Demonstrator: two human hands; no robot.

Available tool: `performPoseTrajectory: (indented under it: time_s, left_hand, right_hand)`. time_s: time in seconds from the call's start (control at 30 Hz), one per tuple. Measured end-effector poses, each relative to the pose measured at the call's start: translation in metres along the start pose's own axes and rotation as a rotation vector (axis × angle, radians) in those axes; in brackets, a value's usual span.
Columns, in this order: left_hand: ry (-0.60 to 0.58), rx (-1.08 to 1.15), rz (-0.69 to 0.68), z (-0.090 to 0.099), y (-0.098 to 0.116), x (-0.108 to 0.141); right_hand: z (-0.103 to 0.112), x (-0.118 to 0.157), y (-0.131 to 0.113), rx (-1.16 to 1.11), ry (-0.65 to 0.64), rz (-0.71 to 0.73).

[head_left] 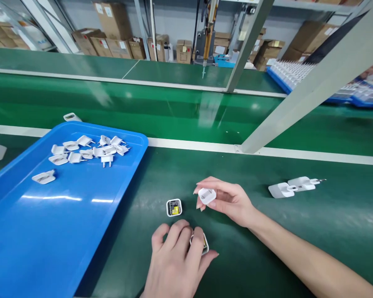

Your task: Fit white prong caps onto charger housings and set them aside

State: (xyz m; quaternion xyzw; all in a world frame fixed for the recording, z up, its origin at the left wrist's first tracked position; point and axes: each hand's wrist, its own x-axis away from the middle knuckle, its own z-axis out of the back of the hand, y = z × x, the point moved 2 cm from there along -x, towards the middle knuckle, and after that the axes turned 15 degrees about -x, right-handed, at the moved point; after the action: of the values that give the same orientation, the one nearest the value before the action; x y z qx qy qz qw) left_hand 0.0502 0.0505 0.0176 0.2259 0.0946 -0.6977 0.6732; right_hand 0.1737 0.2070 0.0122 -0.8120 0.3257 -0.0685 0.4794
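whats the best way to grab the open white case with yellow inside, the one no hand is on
I'd pinch the open white case by two opposite outer walls, from above: it sits open side up on the green table, leaving the yellow part inside exposed.

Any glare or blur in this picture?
Head view: bright streaks glare off the blue tray; pale reflections show on the green belt. Also in the head view, the upper-right trays look smeared, while the left hand and right hand look clearer.
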Motion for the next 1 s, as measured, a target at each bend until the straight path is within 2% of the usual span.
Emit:
performPoseTrajectory:
  time_s: [0.13, 0.23, 0.33, 0.47, 0.53, 0.6, 0.7, 0.83, 1.0]
  left_hand:
    - [-0.059, 0.119, -0.006, 0.004, -0.008, 0.008]
    - [-0.143, 0.309, 0.088, 0.006, -0.015, 0.014]
    - [-0.225, 0.456, 0.142, 0.006, -0.019, 0.016]
    - [-0.220, 0.496, 0.133, 0.002, -0.021, 0.016]
    - [-0.197, 0.490, 0.110, 0.000, -0.022, 0.017]
    - [-0.177, 0.489, 0.102, -0.002, -0.022, 0.018]
    - [-0.156, 0.483, 0.092, -0.003, -0.023, 0.021]
    - [-0.164, 0.459, 0.081, -0.004, -0.024, 0.023]
    - [-0.104, 0.476, 0.076, -0.006, -0.023, 0.024]
  right_hand:
    - [-0.009, -0.003, -0.014, -0.020, 0.044, -0.020]
    - [-0.022, 0.001, -0.035, 0.168, 0.103, -0.073]
    - [-0.044, 0.018, -0.052, 0.374, 0.150, -0.202]
    - [-0.075, 0.052, -0.052, 0.511, 0.156, -0.366]
    - [-0.085, 0.064, -0.046, 0.696, 0.181, -0.337]
    - [-0.089, 0.070, -0.040, 0.965, 0.179, -0.220]
    - [-0.091, 0.069, -0.029, 1.257, 0.070, -0.034]
    - [-0.088, 0.066, -0.015, 1.363, -0.017, -0.018]
    - [-0.091, 0.066, -0.017, 1.434, -0.085, -0.064]
